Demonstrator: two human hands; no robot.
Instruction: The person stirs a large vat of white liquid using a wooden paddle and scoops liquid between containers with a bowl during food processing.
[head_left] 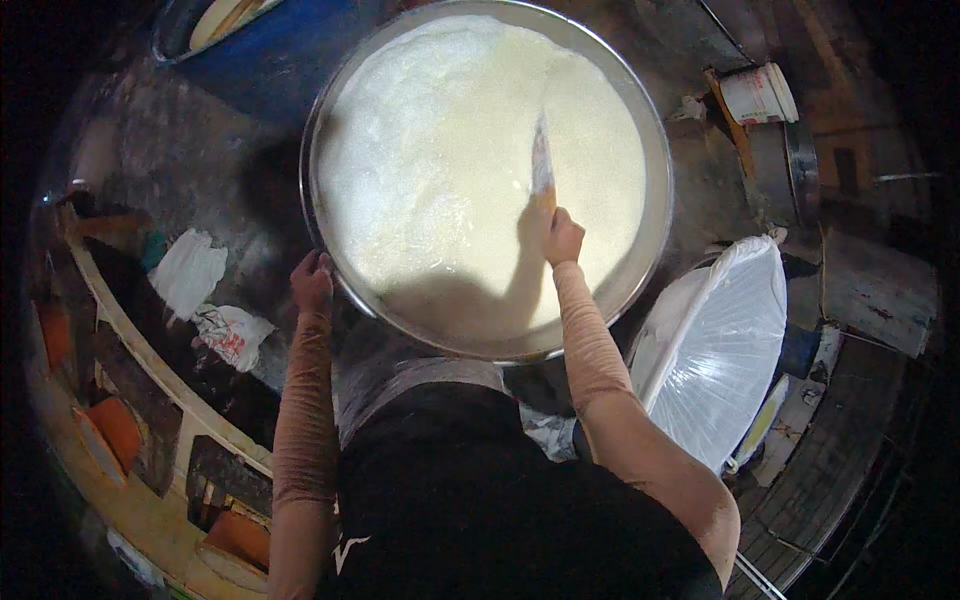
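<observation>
A large round metal basin [655,250] stands in front of me, filled with a pale mass [450,150]. It is whiter and rougher on the left, smoother and cream-coloured on the right; whether it is powder or liquid I cannot tell. My right hand [566,238] is closed round the handle of a long, pointed knife [542,160] with a whitish blade. The blade points away from me over the right part of the mass. At the basin's left near side, my left hand [312,284] has its fingers curled at the rim.
A blue tub [270,60] stands at the far left. White plastic bags [190,270] lie on the floor left of the basin. Close on the right is a plastic-covered round object [725,340]; beyond it sits a white bucket [758,95]. A wooden frame [150,340] curves along the left.
</observation>
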